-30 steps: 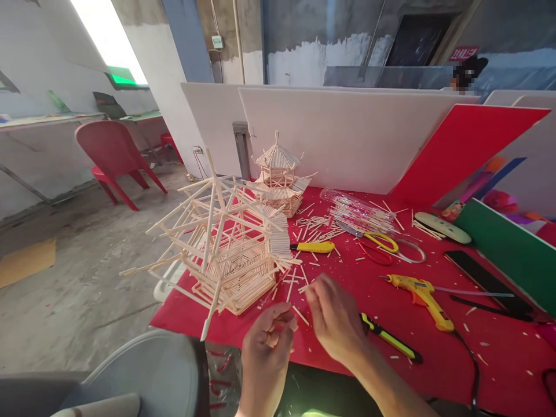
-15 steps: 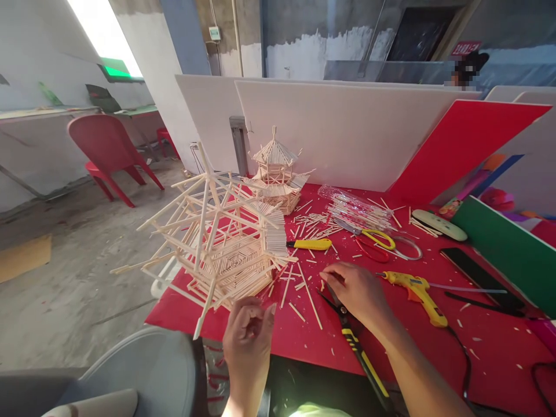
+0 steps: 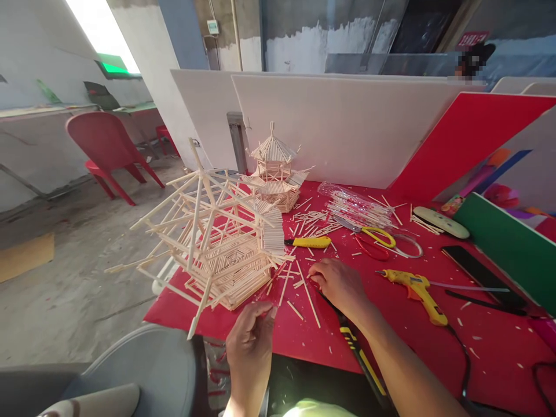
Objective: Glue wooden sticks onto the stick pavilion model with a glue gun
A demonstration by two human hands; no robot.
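My left hand [image 3: 252, 341] is at the table's front edge, fingers curled and thumb close to the forefinger; anything between them is too small to make out. Just beyond it stands an unfinished-looking pavilion frame of thin wooden sticks [image 3: 212, 202], its roof ribs bare except for a slatted panel on the right. My right hand [image 3: 336, 284] hovers over the table with its fingertips pinched together, and whether they hold a stick is hidden. Under that wrist lie pliers with black-and-yellow handles [image 3: 362, 362], their jaws covered. Loose sticks [image 3: 308, 295] are scattered between both hands.
Behind stands a smaller stick pagoda [image 3: 275, 168]. A yellow utility knife [image 3: 310, 242], scissors [image 3: 377, 236], bagged sticks [image 3: 360, 205], a yellow glue gun [image 3: 417, 289] with its cord and a black phone [image 3: 482, 278] lie on the red table [image 3: 313, 344]. White boards [image 3: 347, 133] rise at the back.
My right hand has moved left and a little forward, now covering the pliers' jaws. My left hand's fingers have turned and drawn closer together. The view has shifted slightly.
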